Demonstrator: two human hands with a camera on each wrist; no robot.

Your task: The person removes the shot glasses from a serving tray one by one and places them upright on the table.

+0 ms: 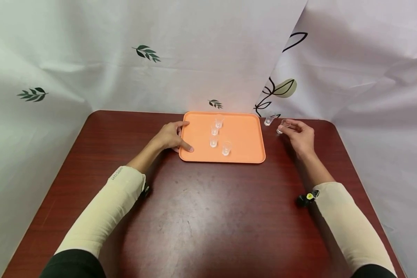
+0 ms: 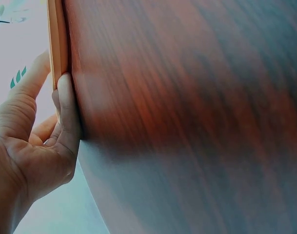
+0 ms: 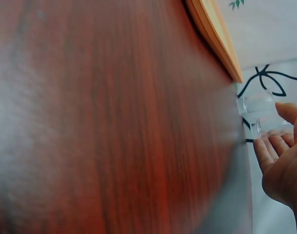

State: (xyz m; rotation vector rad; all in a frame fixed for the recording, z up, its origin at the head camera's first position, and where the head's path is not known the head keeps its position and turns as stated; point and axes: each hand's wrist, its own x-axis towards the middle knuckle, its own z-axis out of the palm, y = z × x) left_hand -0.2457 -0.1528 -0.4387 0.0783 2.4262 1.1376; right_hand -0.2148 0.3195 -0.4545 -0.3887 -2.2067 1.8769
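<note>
An orange tray (image 1: 244, 135) lies at the far side of the table. Its left rim is gripped by my left hand (image 1: 169, 136), thumb on top and fingers round the edge; the left wrist view shows fingers beneath the rim. Several small clear cups, among them a front one (image 1: 226, 149), stand upright on the tray. Right of the tray my right hand (image 1: 302, 138) pinches another clear cup (image 1: 280, 130) between thumb and fingers, low over the table. A further clear cup (image 1: 268, 121) stands between that hand and the tray, close by the held cup (image 3: 266, 126) in the right wrist view.
The dark red-brown wooden table (image 1: 208, 216) reaches back to a pale curtain (image 1: 194, 58) with leaf prints, which hangs right behind the tray and cups. More pale cloth borders the table's left and right sides.
</note>
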